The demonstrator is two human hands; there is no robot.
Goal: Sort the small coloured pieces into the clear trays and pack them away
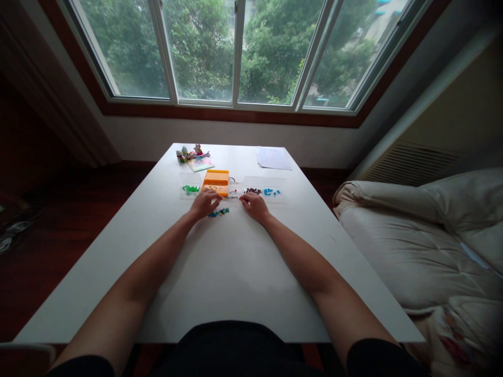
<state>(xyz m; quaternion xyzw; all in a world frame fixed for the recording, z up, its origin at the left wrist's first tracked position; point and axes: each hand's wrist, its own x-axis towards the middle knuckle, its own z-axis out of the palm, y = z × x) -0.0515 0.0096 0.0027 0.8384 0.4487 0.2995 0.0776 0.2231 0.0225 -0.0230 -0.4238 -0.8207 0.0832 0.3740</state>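
My left hand [204,203] rests palm down on the white table [228,272], its fingertips against the front of an orange box [216,182]. Just right of it lies a small pile of green and blue pieces [219,212]. My right hand [254,205] lies on the table too, fingers near a clear tray [262,188] that holds dark and blue pieces. Whether either hand pinches a small piece is too small to tell. A clear tray with green pieces [190,188] sits left of the box.
At the table's far end stand a small colourful built model [192,153] on a printed sheet and a white paper [273,157]. A window spans the back wall. A cream sofa [424,235] stands to the right, dark wooden floor to the left.
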